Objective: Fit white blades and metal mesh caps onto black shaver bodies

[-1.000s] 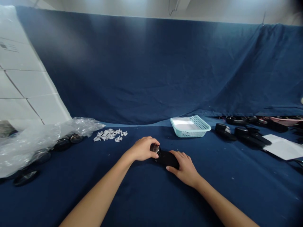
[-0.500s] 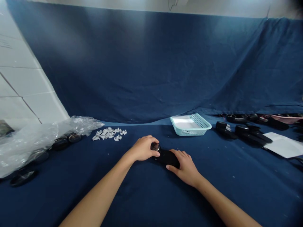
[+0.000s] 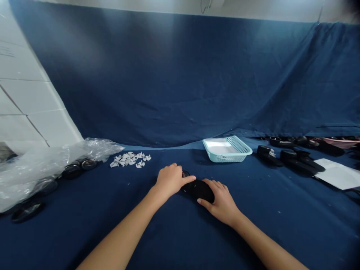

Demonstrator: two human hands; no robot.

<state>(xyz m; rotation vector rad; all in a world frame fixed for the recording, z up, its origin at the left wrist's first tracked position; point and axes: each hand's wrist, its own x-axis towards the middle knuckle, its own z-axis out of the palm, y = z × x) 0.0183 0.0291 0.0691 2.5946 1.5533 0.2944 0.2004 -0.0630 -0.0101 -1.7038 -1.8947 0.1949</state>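
Note:
A black elongated device [image 3: 198, 189] with a rounded end lies low over the blue cloth between my hands; its exact kind is not clear. My right hand [image 3: 221, 198] is closed around its near right end, thumb along the front side. At the far left end, my left hand [image 3: 172, 180] grips the rounded part, with the thumb stretched across the top. The fingers of that hand are mostly hidden behind the device. A pile of small white plastic pieces [image 3: 128, 159] lies beyond my left hand.
A light blue basket [image 3: 227, 157] with white paper inside stands at the back. To the right are more black devices [image 3: 300, 163], a white sheet [image 3: 339, 172] and a pink basket [image 3: 341, 143]. Clear plastic wrap [image 3: 64, 155] and round black parts [image 3: 71, 170] lie left.
My left hand has turned over the rounded end, and its thumb has swung up across the device, covering more of that end. My right hand keeps its hold.

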